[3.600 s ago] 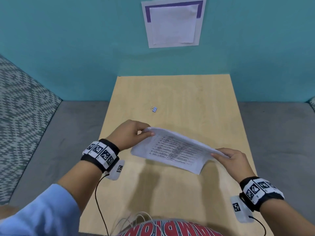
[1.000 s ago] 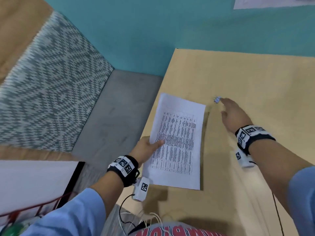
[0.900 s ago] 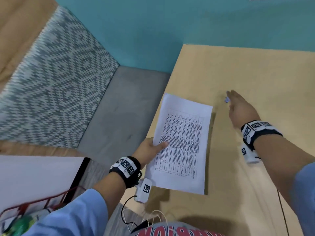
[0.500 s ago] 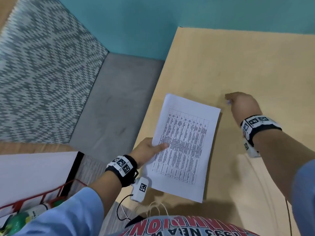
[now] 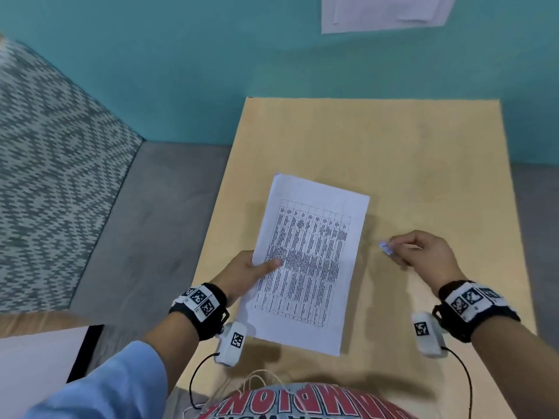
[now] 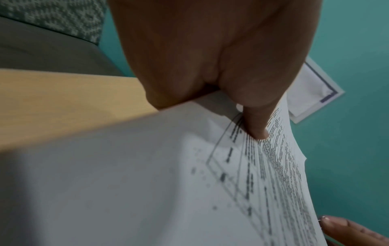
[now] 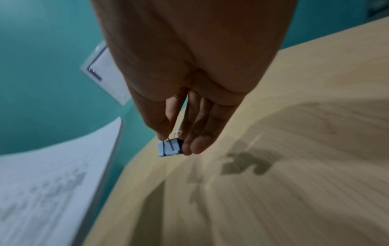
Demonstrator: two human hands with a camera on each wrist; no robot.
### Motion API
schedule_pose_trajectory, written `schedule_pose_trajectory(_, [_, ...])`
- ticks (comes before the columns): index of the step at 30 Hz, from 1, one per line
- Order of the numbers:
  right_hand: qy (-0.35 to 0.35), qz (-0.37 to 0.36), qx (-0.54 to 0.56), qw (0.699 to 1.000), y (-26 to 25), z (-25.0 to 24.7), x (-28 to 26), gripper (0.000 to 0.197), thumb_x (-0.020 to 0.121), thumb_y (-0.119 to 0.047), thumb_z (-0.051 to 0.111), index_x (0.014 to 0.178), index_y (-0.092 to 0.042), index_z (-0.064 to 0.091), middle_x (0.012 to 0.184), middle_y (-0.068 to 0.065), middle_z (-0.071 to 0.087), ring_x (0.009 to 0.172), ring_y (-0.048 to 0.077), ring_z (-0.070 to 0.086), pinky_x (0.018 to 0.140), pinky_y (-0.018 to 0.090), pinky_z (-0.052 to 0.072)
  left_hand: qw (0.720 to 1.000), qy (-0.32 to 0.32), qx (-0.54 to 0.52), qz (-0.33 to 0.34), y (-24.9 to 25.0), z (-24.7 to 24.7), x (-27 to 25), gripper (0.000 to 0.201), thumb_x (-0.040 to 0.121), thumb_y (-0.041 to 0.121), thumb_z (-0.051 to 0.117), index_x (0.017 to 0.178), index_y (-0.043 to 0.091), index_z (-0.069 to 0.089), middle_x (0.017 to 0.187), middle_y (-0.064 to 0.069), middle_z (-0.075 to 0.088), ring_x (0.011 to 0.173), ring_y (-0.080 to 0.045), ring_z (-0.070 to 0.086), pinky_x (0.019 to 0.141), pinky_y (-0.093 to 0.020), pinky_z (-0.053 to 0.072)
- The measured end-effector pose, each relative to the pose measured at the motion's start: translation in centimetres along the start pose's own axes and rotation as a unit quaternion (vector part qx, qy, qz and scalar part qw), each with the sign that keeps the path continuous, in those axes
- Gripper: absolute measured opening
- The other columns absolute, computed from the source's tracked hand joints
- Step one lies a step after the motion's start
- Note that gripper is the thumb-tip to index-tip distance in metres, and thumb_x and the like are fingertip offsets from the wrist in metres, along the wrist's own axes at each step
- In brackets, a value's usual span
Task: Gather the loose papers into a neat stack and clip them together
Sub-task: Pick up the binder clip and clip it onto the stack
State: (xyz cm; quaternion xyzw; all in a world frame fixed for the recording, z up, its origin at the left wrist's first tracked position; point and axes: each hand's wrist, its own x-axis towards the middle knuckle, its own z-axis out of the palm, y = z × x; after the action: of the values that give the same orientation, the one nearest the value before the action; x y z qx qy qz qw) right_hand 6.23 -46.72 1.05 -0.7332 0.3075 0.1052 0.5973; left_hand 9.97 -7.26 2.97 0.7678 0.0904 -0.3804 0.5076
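Note:
A stack of white printed papers [image 5: 305,264] lies on the light wooden table [image 5: 393,152], slightly lifted at its left edge. My left hand [image 5: 257,269] holds that left edge, thumb on top of the print, fingers hidden under the sheets; the left wrist view shows the thumb [image 6: 255,126] pressing the papers [image 6: 147,183]. My right hand [image 5: 402,252] hovers to the right of the stack and pinches a small light blue binder clip [image 5: 385,247]. In the right wrist view the clip [image 7: 169,148] hangs from the fingertips above the table, with the papers [image 7: 52,174] to its left.
A teal wall stands behind the table with a white sheet [image 5: 384,10] pinned on it. A grey floor strip and a patterned panel [image 5: 54,182] lie to the left. A white surface [image 5: 33,370] sits at the lower left. Bare table shows beyond and right of the stack.
My right hand reached the clip beyond the stack, closed on it and lifted it back toward me, beside the papers. The left hand kept hold of the stack's left edge.

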Motion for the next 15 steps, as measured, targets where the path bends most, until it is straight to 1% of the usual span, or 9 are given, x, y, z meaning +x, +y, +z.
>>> schedule_pose_trajectory(1, [0.012, -0.005, 0.042, 0.999, -0.1, -0.8, -1.0, 0.012, 0.084, -0.006, 0.081, 0.094, -0.01, 0.076, 0.103, 0.012, 0.079, 0.078, 0.023, 0.073, 0.083, 0.039, 0.06, 1.0, -0.001, 0.002, 0.013, 0.3, 0.6, -0.1, 0.062, 0.079, 0.071, 0.081, 0.103, 0.015, 0.07, 0.108, -0.004, 0.07, 0.101, -0.019, 0.061, 0.098, -0.041, 0.048])
schedule_pose_trajectory(2, [0.019, -0.012, 0.073, 0.997, -0.4, -1.5, -2.0, 0.02, 0.084, -0.003, 0.08, 0.102, -0.009, 0.075, 0.104, 0.012, 0.078, 0.08, 0.02, 0.074, 0.085, 0.038, 0.06, 1.0, -0.002, 0.0, 0.026, 0.8, 1.3, -0.3, 0.067, 0.079, 0.07, 0.082, 0.103, 0.008, 0.071, 0.107, -0.008, 0.071, 0.101, -0.02, 0.061, 0.099, -0.042, 0.05])
schedule_pose_trajectory(4, [0.019, -0.029, 0.107, 0.994, -1.4, -3.0, -3.7, 0.034, 0.085, 0.0, 0.079, 0.117, -0.01, 0.072, 0.103, 0.008, 0.076, 0.083, 0.01, 0.073, 0.087, 0.031, 0.061, 0.999, -0.007, 0.0, 0.047, 2.6, 2.7, -1.4, 0.067, 0.085, 0.061, 0.08, 0.112, 0.001, 0.075, 0.114, -0.006, 0.079, 0.105, -0.02, 0.071, 0.105, -0.041, 0.052])
schedule_pose_trajectory(6, [0.009, -0.046, 0.127, 0.991, -2.5, -4.5, -5.0, 0.038, 0.086, 0.004, 0.077, 0.122, -0.006, 0.071, 0.106, 0.012, 0.076, 0.088, 0.01, 0.072, 0.087, 0.021, 0.06, 0.998, -0.01, 0.008, 0.064, 4.1, 4.1, -2.3, 0.049, 0.093, 0.05, 0.075, 0.12, 0.009, 0.077, 0.122, -0.002, 0.081, 0.115, -0.02, 0.076, 0.108, -0.037, 0.054])
schedule_pose_trajectory(8, [0.01, -0.062, 0.132, 0.989, -3.7, -6.0, -6.5, 0.036, 0.086, 0.006, 0.076, 0.121, -0.002, 0.072, 0.107, 0.014, 0.076, 0.095, 0.015, 0.07, 0.091, 0.02, 0.058, 0.997, -0.012, 0.015, 0.078, 5.2, 5.3, -3.1, 0.038, 0.097, 0.044, 0.073, 0.118, 0.012, 0.079, 0.123, -0.005, 0.081, 0.119, -0.022, 0.075, 0.108, -0.037, 0.055])
schedule_pose_trajectory(10, [0.015, -0.081, 0.13, 0.988, -4.7, -7.3, -8.1, 0.034, 0.086, 0.005, 0.077, 0.12, -0.002, 0.073, 0.107, 0.011, 0.077, 0.097, 0.013, 0.071, 0.097, 0.024, 0.057, 0.995, -0.011, 0.021, 0.092, 5.9, 6.5, -3.6, 0.037, 0.097, 0.046, 0.073, 0.111, 0.013, 0.08, 0.116, -0.001, 0.083, 0.114, -0.022, 0.076, 0.107, -0.04, 0.056])
schedule_pose_trajectory(11, [0.017, -0.092, 0.127, 0.987, -5.1, -8.0, -8.9, 0.034, 0.086, 0.004, 0.077, 0.119, -0.003, 0.074, 0.107, 0.009, 0.078, 0.094, 0.009, 0.072, 0.097, 0.022, 0.057, 0.995, -0.012, 0.024, 0.1, 6.1, 7.0, -3.9, 0.038, 0.095, 0.049, 0.074, 0.106, 0.014, 0.081, 0.111, 0.001, 0.083, 0.108, -0.021, 0.077, 0.105, -0.041, 0.057])
schedule_pose_trajectory(13, [0.017, -0.119, 0.11, 0.987, -5.7, -9.0, -10.7, 0.035, 0.085, 0.004, 0.078, 0.119, -0.003, 0.074, 0.105, 0.01, 0.078, 0.09, 0.005, 0.074, 0.091, 0.014, 0.057, 0.992, -0.022, 0.025, 0.119, 6.3, 7.9, -4.6, 0.042, 0.089, 0.057, 0.076, 0.096, 0.016, 0.079, 0.103, 0.008, 0.08, 0.098, -0.017, 0.074, 0.1, -0.039, 0.056])
schedule_pose_trajectory(15, [0.018, -0.144, 0.079, 0.986, -6.3, -9.6, -12.3, 0.035, 0.084, 0.004, 0.079, 0.118, -0.003, 0.075, 0.105, 0.012, 0.078, 0.092, 0.01, 0.075, 0.089, 0.012, 0.057, 0.99, -0.032, 0.031, 0.13, 6.0, 8.7, -5.0, 0.053, 0.084, 0.067, 0.078, 0.096, 0.016, 0.072, 0.104, 0.005, 0.072, 0.096, -0.018, 0.067, 0.102, -0.042, 0.052])
